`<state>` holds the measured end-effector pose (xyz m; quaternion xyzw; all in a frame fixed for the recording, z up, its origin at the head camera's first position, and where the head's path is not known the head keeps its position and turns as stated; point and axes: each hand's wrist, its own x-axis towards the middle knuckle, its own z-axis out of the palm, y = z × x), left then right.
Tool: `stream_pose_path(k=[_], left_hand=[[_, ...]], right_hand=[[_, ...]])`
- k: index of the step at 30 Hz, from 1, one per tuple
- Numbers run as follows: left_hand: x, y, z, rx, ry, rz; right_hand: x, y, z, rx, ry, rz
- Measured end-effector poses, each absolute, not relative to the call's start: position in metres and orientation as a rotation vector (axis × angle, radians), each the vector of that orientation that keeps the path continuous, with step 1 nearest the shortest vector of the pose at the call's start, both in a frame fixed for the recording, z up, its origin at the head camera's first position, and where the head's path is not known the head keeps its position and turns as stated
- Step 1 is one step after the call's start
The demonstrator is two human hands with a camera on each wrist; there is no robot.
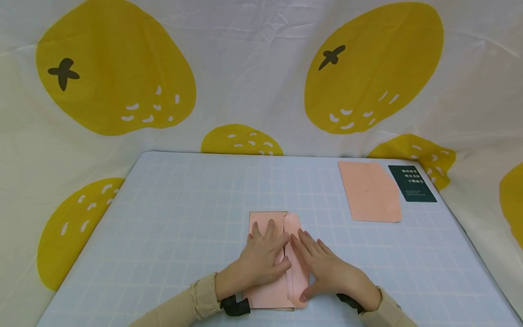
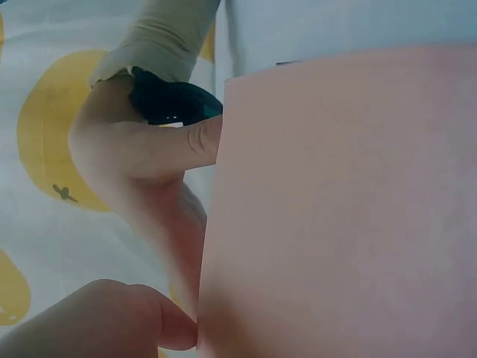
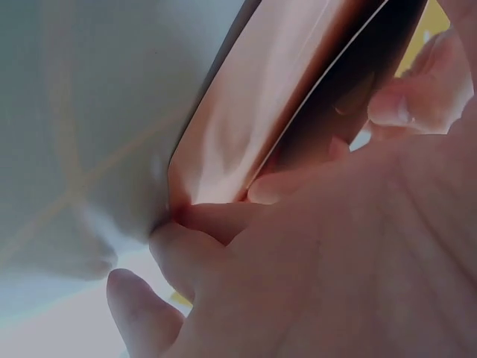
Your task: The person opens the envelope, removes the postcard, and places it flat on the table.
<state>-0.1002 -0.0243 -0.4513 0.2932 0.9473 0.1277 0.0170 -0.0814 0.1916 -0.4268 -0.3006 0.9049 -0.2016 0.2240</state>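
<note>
Folded pink sheet (image 1: 278,294) lies on the pale gridded tabletop (image 1: 163,227), places given from it. Left hand (image 1: 262,260) rests palm down on the sheet's wide left panel, fingers spread apart, gripping nothing, index and thumb tips at the seam beside the narrow right strip (image 1: 300,274). Right hand (image 1: 328,269) at the sheet's right edge, fingers straight and loosely together on the strip's upper part, thumb well apart near the lower corner; touching, not clamped. Right wrist view has fingertips at the strip's corner, dark gap alongside the strip (too dim to say what's inside). Left wrist view has the sheet's pink face filling the right side, covering part of the right hand. Thin edge of another layer shows under the sheet's near end, can't tell what. Loose pink piece (image 1: 369,195) lies flat beyond the sheet and to its right, well apart; dark green card (image 1: 413,185) with white print just beside that piece, farther right of the sheet. Beige sleeves (image 1: 175,304) on the sheet's near side. White cloth (image 1: 253,68) with yellow shapes (image 1: 116,68) hangs well beyond the sheet
</note>
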Motion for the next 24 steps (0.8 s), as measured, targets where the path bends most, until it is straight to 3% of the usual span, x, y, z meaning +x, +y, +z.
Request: stream_pose_path(k=[24], left_hand=[[-0.100, -0.027, -0.451, 0.909, 2.932, 0.486]], right_hand=[[-0.082, 0.184, -0.427, -0.985, 2.643, -0.476]])
